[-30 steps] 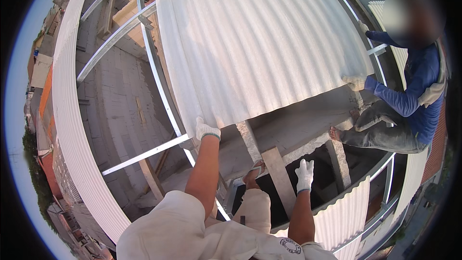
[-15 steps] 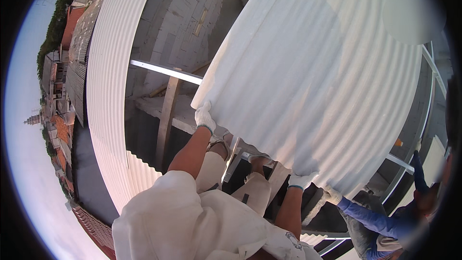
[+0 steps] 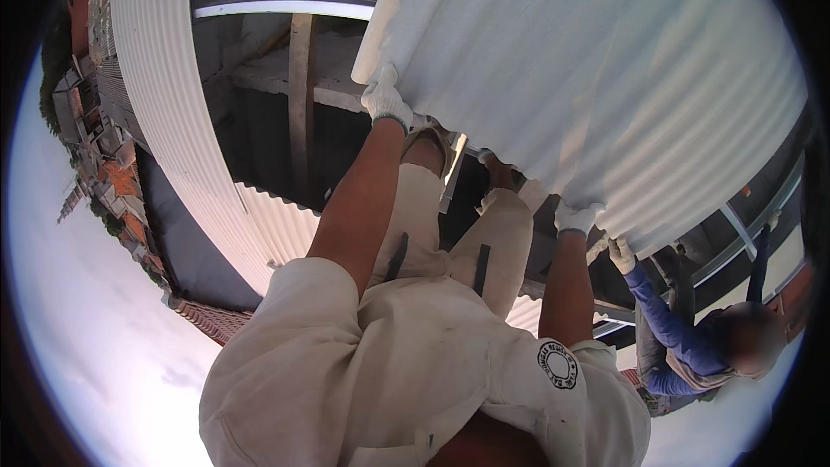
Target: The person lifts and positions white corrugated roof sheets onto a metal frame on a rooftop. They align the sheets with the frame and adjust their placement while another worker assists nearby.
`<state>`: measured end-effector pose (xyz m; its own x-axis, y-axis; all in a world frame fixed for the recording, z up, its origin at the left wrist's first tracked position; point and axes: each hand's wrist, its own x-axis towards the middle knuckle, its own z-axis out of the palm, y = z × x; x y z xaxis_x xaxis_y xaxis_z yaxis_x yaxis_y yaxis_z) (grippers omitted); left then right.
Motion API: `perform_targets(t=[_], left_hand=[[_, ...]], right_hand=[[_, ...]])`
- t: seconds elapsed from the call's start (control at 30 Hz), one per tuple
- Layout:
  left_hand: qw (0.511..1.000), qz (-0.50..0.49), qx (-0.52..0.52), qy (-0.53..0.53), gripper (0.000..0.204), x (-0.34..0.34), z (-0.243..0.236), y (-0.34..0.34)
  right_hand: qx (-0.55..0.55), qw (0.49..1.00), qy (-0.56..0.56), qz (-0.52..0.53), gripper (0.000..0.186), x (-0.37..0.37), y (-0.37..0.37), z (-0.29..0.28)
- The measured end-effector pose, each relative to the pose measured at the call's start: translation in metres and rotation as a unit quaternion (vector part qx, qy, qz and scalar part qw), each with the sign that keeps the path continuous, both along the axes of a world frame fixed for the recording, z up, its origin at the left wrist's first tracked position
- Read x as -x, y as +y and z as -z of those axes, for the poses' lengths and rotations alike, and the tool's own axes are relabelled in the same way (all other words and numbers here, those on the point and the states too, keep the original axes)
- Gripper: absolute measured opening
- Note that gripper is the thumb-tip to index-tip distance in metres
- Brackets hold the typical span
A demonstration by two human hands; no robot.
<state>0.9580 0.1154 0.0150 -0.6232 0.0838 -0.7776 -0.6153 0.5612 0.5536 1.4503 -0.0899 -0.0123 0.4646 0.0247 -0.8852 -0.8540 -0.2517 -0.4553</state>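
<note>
A large white corrugated roofing sheet [image 3: 553,60] fills the upper right of the view. My left hand [image 3: 386,99], in a white knit glove, is closed round the sheet's near left corner with the thumb on top. My right hand [image 3: 577,217], gloved the same way, grips the near edge farther right, its thumb over the top and its other fingers hidden below. Just right of it, a co-worker's gloved hand [image 3: 621,255] also holds the sheet's edge.
A laid corrugated sheet [image 3: 160,60] runs along the left. A metal beam [image 3: 285,7] and a wooden post [image 3: 301,95] stand beside a dark open gap. The co-worker in blue sleeves [image 3: 670,320] is at right, near metal rails [image 3: 737,225]. Neighbouring rooftops lie far left.
My view has tilted, so the sheet and both hands sit higher in the picture and more of my clothing shows. Both hands keep their hold on the sheet.
</note>
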Motion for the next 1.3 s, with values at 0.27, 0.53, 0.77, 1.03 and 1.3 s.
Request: perform_targets(t=[0.27, 0.53, 0.77, 1.03, 1.3], left_hand=[[0.985, 0.175, 0.014, 0.004, 0.067, 0.016, 0.009, -0.029], [0.956, 0.292, 0.005, 0.025, 0.088, 0.060, 0.071, -0.056], [0.992, 0.102, 0.067, 0.019, 0.100, -0.184, -0.027, -0.019], [0.986, 0.160, 0.020, -0.040, 0.080, -0.176, -0.004, -0.030], [0.995, 0.103, 0.008, 0.013, 0.087, -0.138, 0.020, -0.031]], right_hand=[[-0.063, 0.997, 0.034, 0.036, 0.078, 0.023, -0.005, -0.022], [-0.040, 0.993, 0.055, 0.092, 0.080, 0.021, 0.004, -0.033], [0.181, 0.777, 0.010, -0.603, 0.081, -0.097, -0.025, -0.091], [0.359, 0.632, -0.478, -0.493, 0.112, -0.403, 0.040, -0.061], [0.150, 0.784, -0.381, -0.466, 0.106, -0.433, 0.041, -0.011]])
